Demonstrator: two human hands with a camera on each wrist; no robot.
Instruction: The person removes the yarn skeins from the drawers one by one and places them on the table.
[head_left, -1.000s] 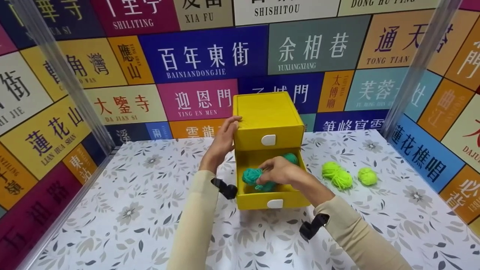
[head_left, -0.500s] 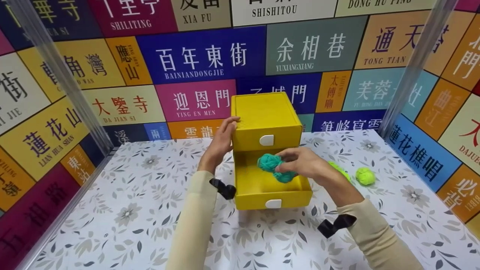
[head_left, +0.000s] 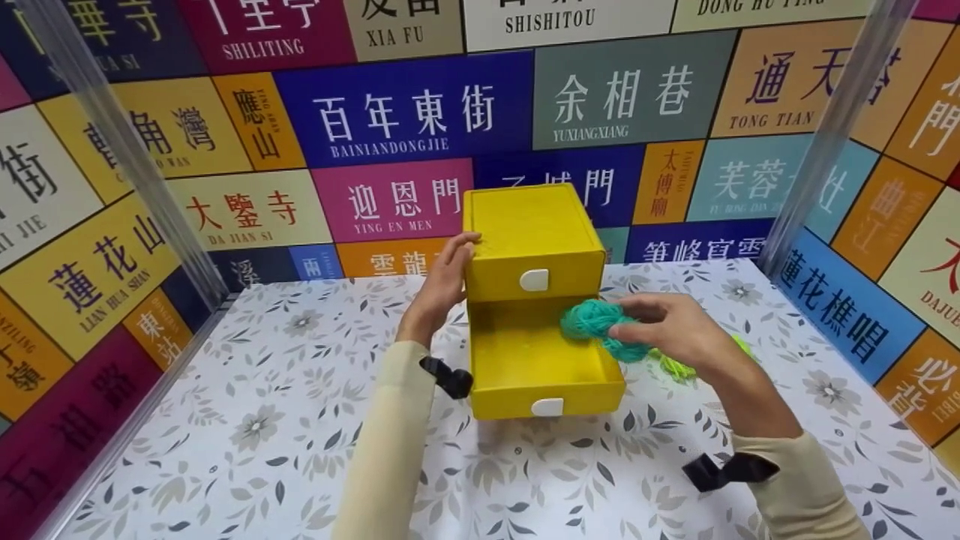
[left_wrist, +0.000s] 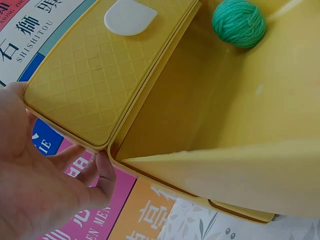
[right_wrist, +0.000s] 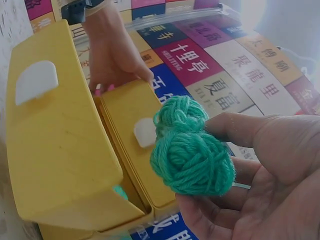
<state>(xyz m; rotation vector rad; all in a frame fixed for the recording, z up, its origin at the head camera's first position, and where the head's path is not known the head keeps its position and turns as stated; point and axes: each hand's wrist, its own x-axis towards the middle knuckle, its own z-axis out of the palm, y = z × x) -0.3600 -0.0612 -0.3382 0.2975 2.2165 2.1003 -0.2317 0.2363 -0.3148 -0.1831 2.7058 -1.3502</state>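
While my left hand (head_left: 439,289) rests against the left side of the yellow cabinet (head_left: 531,217), my right hand (head_left: 686,334) pinches the teal yarn bundle (head_left: 591,321) between thumb and fingers; the bundle is two-lobed, loosely wound, and held up at the right rim of the lower drawer (head_left: 499,405), which projects from the cabinet; the fingers of my left hand lie along the side, with a fingertip at the top edge, and pinch nothing; how firmly they press, I cannot tell; the upper drawer (head_left: 491,279) sits flush above, its front bearing a diamond-textured surface in the left wrist view; each drawer front carries one rounded white handle, the upper handle (head_left: 534,280) standing above the lower handle (head_left: 547,407); inside the lower drawer, a round green yarn ball (left_wrist: 239,24) lies by the far wall from my left hand; lime yarn (head_left: 679,367) shows in part on either side of my right wrist, on the leaf-patterned tablecloth (head_left: 262,450), to the right of the cabinet; behind everything rises a wall of coloured sign panels (head_left: 405,105); a black strap (head_left: 448,377) circles my left sleeve (head_left: 390,450).
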